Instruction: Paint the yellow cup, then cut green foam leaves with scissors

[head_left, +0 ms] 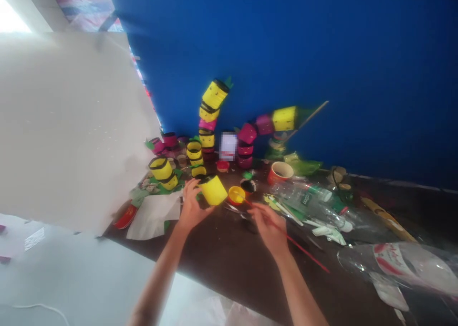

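Right hand (pixel 271 228) around red brush (pixel 308 255), green bottle label (pixel 307 200) illegible nearby.

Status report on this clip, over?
Left grip on yellow cylinder; right grip on red brush. Tip at paint pot. Dark pot close beside it.

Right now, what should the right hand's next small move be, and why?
Probably bring the red brush over to the yellow cylinder: the right hand holds it with its tip at the yellow paint cup, and the left hand holds the cylinder close by.
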`<state>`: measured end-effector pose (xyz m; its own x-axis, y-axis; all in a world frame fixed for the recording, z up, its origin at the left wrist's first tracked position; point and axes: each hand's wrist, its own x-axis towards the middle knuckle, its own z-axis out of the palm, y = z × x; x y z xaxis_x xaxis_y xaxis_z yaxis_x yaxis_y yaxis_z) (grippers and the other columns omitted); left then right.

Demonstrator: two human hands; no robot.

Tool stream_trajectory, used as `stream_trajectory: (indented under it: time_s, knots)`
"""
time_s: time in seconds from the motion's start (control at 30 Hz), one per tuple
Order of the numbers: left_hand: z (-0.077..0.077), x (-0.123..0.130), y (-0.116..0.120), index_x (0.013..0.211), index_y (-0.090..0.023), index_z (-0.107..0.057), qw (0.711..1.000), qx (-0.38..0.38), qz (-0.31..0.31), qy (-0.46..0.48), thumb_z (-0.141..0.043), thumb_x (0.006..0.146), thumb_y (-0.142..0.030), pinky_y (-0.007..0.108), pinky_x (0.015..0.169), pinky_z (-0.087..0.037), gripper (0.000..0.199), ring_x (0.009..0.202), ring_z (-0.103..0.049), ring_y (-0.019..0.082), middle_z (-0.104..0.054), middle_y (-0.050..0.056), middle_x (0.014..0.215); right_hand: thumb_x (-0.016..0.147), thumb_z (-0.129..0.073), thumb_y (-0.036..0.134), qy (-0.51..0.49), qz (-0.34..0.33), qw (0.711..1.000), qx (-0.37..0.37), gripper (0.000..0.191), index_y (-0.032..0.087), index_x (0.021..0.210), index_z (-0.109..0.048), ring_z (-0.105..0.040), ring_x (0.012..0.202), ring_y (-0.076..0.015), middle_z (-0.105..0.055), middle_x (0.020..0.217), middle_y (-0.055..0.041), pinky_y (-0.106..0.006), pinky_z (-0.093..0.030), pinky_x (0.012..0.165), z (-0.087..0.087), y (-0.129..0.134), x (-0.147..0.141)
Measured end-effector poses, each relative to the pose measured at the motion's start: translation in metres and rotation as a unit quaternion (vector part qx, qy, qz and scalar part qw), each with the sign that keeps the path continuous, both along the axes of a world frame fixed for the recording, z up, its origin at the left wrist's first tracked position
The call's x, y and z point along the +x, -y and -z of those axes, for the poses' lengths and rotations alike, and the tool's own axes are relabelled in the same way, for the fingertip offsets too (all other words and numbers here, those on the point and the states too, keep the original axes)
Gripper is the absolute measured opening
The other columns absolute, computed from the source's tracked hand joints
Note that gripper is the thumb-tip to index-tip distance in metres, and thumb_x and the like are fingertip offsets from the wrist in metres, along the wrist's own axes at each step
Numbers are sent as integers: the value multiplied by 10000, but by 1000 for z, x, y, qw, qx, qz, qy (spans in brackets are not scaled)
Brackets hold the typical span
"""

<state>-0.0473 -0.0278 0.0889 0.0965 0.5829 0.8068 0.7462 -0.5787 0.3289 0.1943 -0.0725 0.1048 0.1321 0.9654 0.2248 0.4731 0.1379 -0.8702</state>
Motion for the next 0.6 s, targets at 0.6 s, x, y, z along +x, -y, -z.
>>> stream_trajectory:
  time_s: [0.6]
  knots:
    - [1,0,0,1130,-226,-323,1000,-31,-3,0,-759,573,-274,568,1015,-297,709,1212,-418,297,-451,156,1231,818,-483,351,16,-16,1000,10,218,193,757,-619,-684,612,-209,-721,673,-49,-310,-527,559,16,-24,-5]
